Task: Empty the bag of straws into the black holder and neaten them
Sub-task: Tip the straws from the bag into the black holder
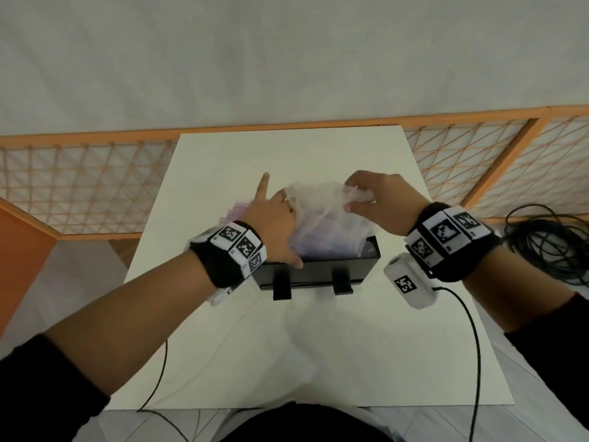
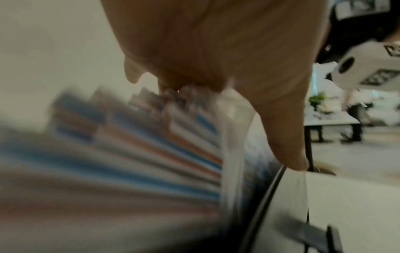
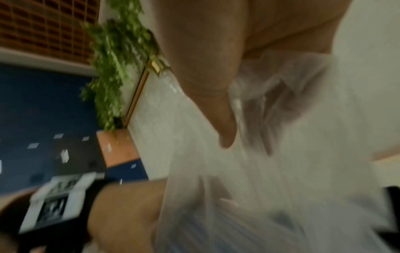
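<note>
On a white table before an orange lattice screen, with coiled black cable at right, the black holder stands with red-and-blue striped straws fanning leftward from it, while the right hand pinches the clear plastic bag bunched above and the left hand, fingers extended, presses its side.

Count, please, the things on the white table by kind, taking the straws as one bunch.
Holder: 1
Bag: 1
Bunch of straws: 1
Total: 3
</note>
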A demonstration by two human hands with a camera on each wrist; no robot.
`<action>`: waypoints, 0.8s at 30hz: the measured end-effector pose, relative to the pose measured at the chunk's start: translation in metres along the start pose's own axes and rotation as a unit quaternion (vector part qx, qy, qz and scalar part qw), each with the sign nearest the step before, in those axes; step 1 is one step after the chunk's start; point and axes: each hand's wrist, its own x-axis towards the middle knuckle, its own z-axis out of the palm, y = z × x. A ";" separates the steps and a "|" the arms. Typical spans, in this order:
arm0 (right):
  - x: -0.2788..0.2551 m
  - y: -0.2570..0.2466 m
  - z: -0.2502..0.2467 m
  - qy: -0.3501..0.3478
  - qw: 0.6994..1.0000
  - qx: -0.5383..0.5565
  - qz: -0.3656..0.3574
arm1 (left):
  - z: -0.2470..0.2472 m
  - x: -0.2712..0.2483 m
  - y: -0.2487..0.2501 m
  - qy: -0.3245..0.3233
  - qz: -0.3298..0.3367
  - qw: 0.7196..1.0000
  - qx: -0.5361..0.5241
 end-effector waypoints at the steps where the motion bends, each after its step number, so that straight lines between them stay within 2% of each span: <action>1: 0.000 -0.005 0.004 -0.018 1.000 -0.002 -0.007 | -0.002 0.001 0.003 -0.005 0.017 0.999 0.031; 4: 0.001 -0.012 0.008 -0.011 0.998 0.054 -0.043 | -0.004 0.005 0.013 -0.039 0.051 0.995 0.072; 6: 0.002 -0.004 0.006 -0.067 0.997 0.038 -0.007 | -0.005 0.006 0.019 -0.056 0.061 0.993 0.078; 8: 0.000 0.005 0.005 -0.150 0.986 -0.054 0.053 | -0.007 0.005 0.021 -0.068 0.057 0.992 0.084; 10: 0.002 0.008 0.003 -0.208 0.952 -0.211 0.070 | -0.009 0.006 0.022 -0.072 0.056 0.992 0.091; 11: 0.004 0.007 0.000 -0.189 0.948 -0.252 0.054 | -0.010 0.008 0.023 -0.079 0.060 0.990 0.096; 12: 0.007 0.004 -0.004 -0.149 0.959 -0.238 0.043 | -0.010 0.010 0.025 -0.087 0.063 0.989 0.104; 14: 0.013 -0.001 -0.013 -0.045 0.994 -0.094 0.036 | -0.011 0.015 0.028 -0.100 0.068 0.985 0.121; 16: 0.018 -0.003 -0.018 0.044 0.999 0.019 0.011 | -0.010 0.017 0.029 -0.098 0.070 0.986 0.118; 17: 0.018 0.000 -0.017 0.053 0.997 0.054 0.010 | -0.009 0.017 0.028 -0.090 0.070 0.988 0.103; 18: 0.017 0.006 -0.015 0.033 0.997 0.073 0.018 | -0.007 0.016 0.026 -0.075 0.066 0.992 0.079; 20: 0.008 0.023 -0.004 -0.094 0.993 0.042 0.066 | 0.000 0.014 0.022 -0.043 0.051 0.998 0.009; 22: -0.001 0.042 0.009 -0.218 0.971 -0.028 0.097 | 0.005 0.013 0.018 -0.035 0.036 0.998 -0.025; 23: -0.004 0.046 0.013 -0.261 0.959 -0.062 0.094 | 0.007 0.014 0.018 -0.035 0.034 0.999 -0.023; 24: -0.003 0.046 0.017 -0.273 0.952 -0.105 0.088 | 0.007 0.015 0.017 -0.035 0.035 0.999 -0.016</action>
